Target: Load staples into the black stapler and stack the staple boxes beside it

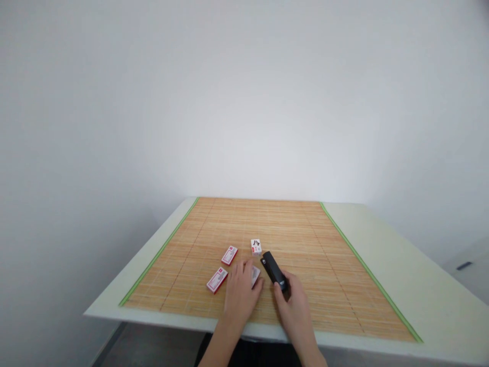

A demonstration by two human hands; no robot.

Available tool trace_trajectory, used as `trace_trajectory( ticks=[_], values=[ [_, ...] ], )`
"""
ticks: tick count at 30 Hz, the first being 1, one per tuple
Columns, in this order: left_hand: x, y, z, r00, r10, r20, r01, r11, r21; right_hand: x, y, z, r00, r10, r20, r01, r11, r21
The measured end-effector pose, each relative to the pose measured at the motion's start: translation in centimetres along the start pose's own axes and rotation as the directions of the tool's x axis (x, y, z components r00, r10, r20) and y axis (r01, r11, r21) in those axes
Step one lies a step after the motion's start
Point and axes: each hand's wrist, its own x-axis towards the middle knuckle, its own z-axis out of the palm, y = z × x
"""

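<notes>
My right hand is closed around the near end of a black stapler, which points away and to the left. Beside it, my left hand lies over a small white box, its thumb and fingers on either side of it and covering most of it. Left of that hand is a red-and-white small box, label up. Another red-and-white box lies just beyond the fingers. Behind the stapler's tip sits a white box with dark pictures and red marks.
A bamboo mat with green edging covers the middle of a pale table. The table's far edge meets a white wall, and another wall rises on the left. My lap shows below the near edge.
</notes>
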Motion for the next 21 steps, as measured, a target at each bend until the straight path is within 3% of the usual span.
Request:
trace_trajectory(
  ticks=[3,6,14,18,21],
  values=[
    [-2.3,-0.4,-0.5,1.0,0.007,0.021,-0.006,1.0,-0.016,0.5,0.7,-1.4,0.999,-0.047,-0.014,0.045,0.995,-0.085],
    [-4.0,0.0,-1.2,0.991,0.103,0.085,-0.096,0.992,-0.08,1.8,1.2,-2.4,0.989,-0.105,0.102,0.113,0.99,-0.08],
    [-4.4,0.6,-1.7,0.994,0.107,-0.014,-0.107,0.994,-0.028,5.8,1.0,-3.7,0.894,-0.173,0.413,0.168,0.985,0.049],
    [-4.6,0.6,-1.3,0.993,0.102,-0.057,-0.1,0.994,0.042,7.1,-0.4,-3.7,0.858,-0.178,0.482,0.205,0.979,-0.003],
    [-4.7,0.8,-1.2,0.991,0.097,-0.097,-0.092,0.994,0.057,7.6,-2.9,-2.0,0.854,-0.224,0.47,0.292,0.953,-0.078]
  ],
)
